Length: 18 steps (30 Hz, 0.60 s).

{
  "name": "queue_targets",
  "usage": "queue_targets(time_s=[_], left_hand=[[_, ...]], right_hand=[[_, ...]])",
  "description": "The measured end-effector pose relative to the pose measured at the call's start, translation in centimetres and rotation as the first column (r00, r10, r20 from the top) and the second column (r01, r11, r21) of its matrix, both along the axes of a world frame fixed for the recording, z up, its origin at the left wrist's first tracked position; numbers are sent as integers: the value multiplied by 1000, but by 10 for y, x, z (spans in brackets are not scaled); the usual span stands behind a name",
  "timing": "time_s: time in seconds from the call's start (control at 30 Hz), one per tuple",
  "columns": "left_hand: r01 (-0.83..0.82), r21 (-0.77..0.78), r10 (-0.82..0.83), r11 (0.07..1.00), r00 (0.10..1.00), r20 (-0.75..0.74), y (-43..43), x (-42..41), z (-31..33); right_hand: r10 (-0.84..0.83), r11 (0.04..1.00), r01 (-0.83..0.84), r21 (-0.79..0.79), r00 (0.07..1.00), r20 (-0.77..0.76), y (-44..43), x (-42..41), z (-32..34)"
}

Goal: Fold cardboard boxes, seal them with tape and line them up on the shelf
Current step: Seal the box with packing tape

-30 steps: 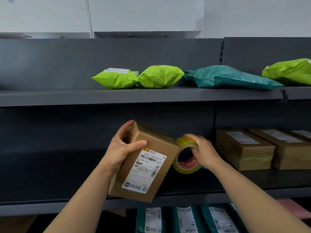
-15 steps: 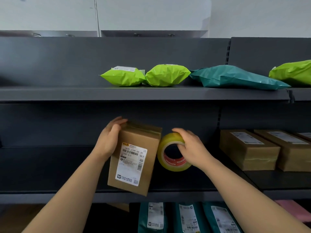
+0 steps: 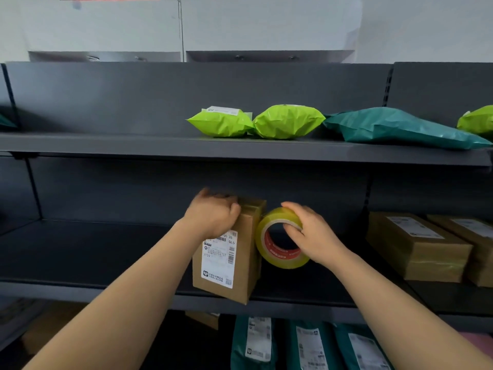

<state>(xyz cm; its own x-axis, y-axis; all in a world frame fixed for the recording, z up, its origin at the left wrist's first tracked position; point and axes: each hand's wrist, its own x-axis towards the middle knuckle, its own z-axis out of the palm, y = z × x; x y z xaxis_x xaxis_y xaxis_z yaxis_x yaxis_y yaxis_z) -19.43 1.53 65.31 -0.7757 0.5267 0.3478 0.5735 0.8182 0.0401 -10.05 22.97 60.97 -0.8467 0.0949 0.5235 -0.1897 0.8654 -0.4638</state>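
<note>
The cardboard box point(image 3: 229, 252) stands on end at the front lip of the middle shelf point(image 3: 93, 252). Its long axis runs almost vertical with a slight lean, and the white label point(image 3: 218, 260) faces the person. Whether its lower edge rests on the shelf or hangs just above it is hard to tell. Both hands are busy. The left hand point(image 3: 213, 217) grips the top end of the box, fingers curled over the far side and thumb on the front. The right hand point(image 3: 309, 236) pinches the tape roll point(image 3: 286, 263), fingers over the rim and thumb reaching into the core. The roll stands on edge, its open core toward the camera, touching the box's upper right side, where a glossy strip already seems to cover the top flaps. The step looks like sealing this top end. To do it well, the left hand should brace the box so it cannot twist, and the right should draw the tape taut in line with the seam. The strip should run well down the side wall and be rubbed flat before tearing, since slack tape would wrinkle or lift. Sealed boxes point(image 3: 416, 247) lie flat further right on the same shelf, long axes pointing back toward the rear panel, which suggests how this one should be laid.
</note>
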Motion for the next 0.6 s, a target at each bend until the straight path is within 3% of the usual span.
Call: queue_targets(time_s=[0.2, 0.33, 0.47, 0.53, 0.6], left_hand=[[127, 92, -133, 988, 989, 67, -2, -13, -5], [72, 258, -60, 963, 997, -56, 9, -14, -20], [103, 594, -79, 798, 995, -67, 22, -7, -34], [109, 703, -108, 703, 993, -47, 24, -6, -37], [107, 755, -120, 647, 992, -38, 27, -6, -40]], right_hand=[[14, 998, -15, 56, 1000, 25, -2, 7, 0], [67, 989, -59, -134, 996, 58, 2, 13, -5], [59, 900, -50, -433, 998, 8, 24, 17, -12], [-67, 909, 85, -409, 996, 59, 45, 14, -18], [-189, 932, 231, -280, 967, 169, 68, 9, -28]])
